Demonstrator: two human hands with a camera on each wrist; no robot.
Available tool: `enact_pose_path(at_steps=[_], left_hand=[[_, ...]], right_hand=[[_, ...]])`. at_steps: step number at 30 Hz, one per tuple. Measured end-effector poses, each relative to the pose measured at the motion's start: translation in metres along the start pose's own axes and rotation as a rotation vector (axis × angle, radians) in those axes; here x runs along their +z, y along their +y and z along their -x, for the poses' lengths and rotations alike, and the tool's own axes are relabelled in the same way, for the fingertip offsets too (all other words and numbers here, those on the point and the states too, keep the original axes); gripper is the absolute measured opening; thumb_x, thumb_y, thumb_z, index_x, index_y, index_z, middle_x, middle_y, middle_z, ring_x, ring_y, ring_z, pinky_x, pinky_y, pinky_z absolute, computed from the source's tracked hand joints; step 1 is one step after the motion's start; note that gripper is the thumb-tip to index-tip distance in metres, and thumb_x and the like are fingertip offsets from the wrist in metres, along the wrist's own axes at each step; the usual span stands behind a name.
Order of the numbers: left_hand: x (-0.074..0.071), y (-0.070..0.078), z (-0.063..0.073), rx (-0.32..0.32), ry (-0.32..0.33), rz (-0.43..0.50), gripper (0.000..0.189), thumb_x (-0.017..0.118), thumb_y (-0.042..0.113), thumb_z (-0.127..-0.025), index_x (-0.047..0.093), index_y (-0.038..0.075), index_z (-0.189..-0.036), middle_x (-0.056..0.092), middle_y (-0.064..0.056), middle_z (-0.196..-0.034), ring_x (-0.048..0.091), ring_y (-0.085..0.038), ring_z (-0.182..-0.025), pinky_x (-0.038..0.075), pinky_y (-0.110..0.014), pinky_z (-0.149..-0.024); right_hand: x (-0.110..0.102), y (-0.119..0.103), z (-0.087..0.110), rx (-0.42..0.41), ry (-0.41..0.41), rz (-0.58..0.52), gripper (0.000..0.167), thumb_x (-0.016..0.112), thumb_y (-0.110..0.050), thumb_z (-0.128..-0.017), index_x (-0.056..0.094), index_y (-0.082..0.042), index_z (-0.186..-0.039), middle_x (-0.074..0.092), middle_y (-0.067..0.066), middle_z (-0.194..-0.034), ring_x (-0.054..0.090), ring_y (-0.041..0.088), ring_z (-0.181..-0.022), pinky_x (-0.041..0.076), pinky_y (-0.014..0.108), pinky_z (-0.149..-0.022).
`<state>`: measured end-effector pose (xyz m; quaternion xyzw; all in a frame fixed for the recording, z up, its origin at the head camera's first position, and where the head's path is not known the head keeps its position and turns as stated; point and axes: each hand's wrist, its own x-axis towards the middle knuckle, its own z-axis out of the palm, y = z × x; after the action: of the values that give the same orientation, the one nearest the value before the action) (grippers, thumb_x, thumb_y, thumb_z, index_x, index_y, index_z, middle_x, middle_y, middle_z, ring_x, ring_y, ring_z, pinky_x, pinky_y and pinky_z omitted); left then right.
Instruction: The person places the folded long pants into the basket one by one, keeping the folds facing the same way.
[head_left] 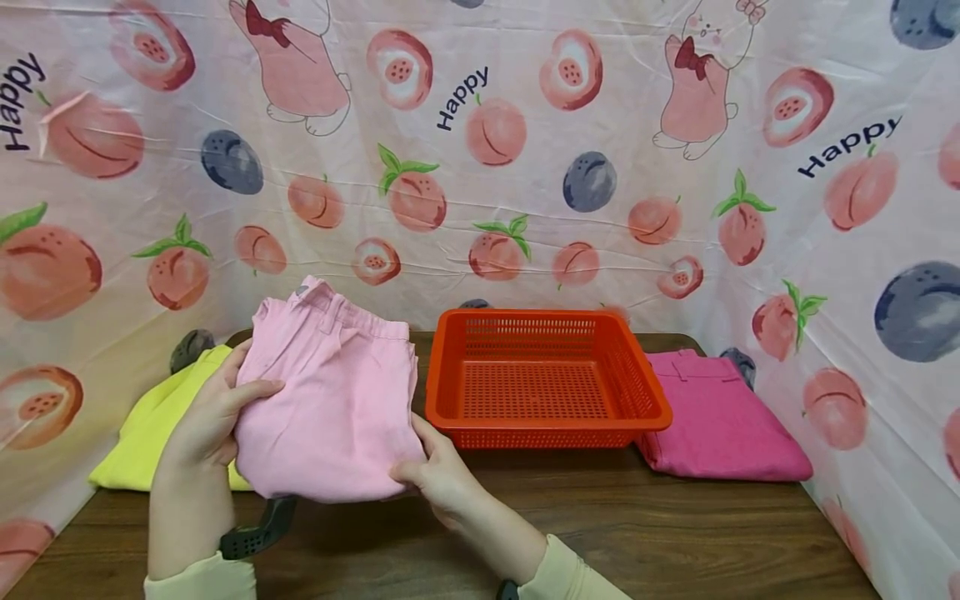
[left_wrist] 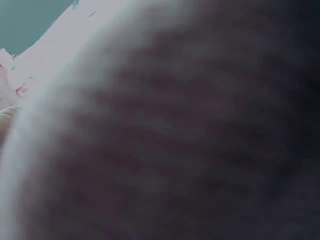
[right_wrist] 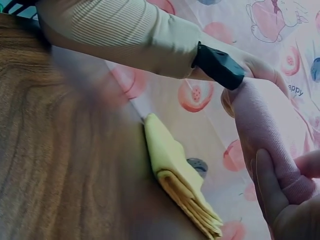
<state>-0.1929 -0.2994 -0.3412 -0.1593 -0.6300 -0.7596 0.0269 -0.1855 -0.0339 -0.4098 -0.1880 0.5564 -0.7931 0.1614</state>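
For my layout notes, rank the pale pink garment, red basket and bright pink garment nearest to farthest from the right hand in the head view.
1. Pale pink garment: in the right hand.
2. Red basket: ahead, to the right.
3. Bright pink garment: far right, past the basket.

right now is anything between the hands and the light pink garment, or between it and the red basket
Nothing blocks the hands: the left hand and right hand already grip the light pink garment. Toward the red basket, no other object shows between; only the right hand sits on that side.
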Motion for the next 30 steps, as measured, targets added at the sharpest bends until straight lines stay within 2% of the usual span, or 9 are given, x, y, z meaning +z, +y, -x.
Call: enact_pose_path(at_steps=[5, 10, 20, 30], left_hand=[[0.006, -0.001, -0.004, 0.023, 0.023, 0.031, 0.057, 0.046, -0.004, -0.095, 0.027, 0.018, -0.144, 0.025, -0.004, -0.138, 0.026, -0.018, -0.122, 0.034, -0.025, -0.093], [0.011, -0.003, -0.008, 0.031, 0.029, 0.062, 0.058, 0.046, -0.005, -0.094, 0.027, 0.019, -0.144, 0.025, -0.004, -0.138, 0.028, -0.018, -0.122, 0.034, -0.025, -0.094], [0.022, -0.008, -0.015, 0.111, 0.033, 0.091, 0.058, 0.045, -0.009, -0.093, 0.03, 0.015, -0.144, 0.026, -0.006, -0.139, 0.028, -0.019, -0.123, 0.031, -0.026, -0.097], [0.037, -0.016, -0.025, 0.123, 0.09, 0.104, 0.062, 0.047, -0.011, -0.091, 0.031, 0.016, -0.144, 0.027, -0.007, -0.139, 0.03, -0.019, -0.123, 0.032, -0.026, -0.096]], right_hand=[[-0.007, -0.007, -0.001, -0.055, 0.009, 0.082, 0.078, 0.057, 0.014, -0.071, 0.037, 0.0, -0.145, 0.048, 0.011, -0.134, 0.05, 0.02, -0.106, 0.045, 0.027, -0.085], [-0.013, -0.014, -0.004, -0.041, 0.039, 0.118, 0.077, 0.057, 0.014, -0.074, 0.039, -0.004, -0.146, 0.047, 0.011, -0.138, 0.049, 0.021, -0.109, 0.044, 0.027, -0.086], [-0.025, -0.028, -0.006, -0.058, 0.063, 0.114, 0.075, 0.059, 0.013, -0.072, 0.044, -0.005, -0.143, 0.052, 0.012, -0.133, 0.052, 0.019, -0.107, 0.045, 0.027, -0.086], [-0.041, -0.045, -0.01, -0.034, 0.108, -0.003, 0.074, 0.065, 0.011, -0.072, 0.046, -0.005, -0.141, 0.052, 0.011, -0.128, 0.053, 0.02, -0.104, 0.048, 0.028, -0.08]])
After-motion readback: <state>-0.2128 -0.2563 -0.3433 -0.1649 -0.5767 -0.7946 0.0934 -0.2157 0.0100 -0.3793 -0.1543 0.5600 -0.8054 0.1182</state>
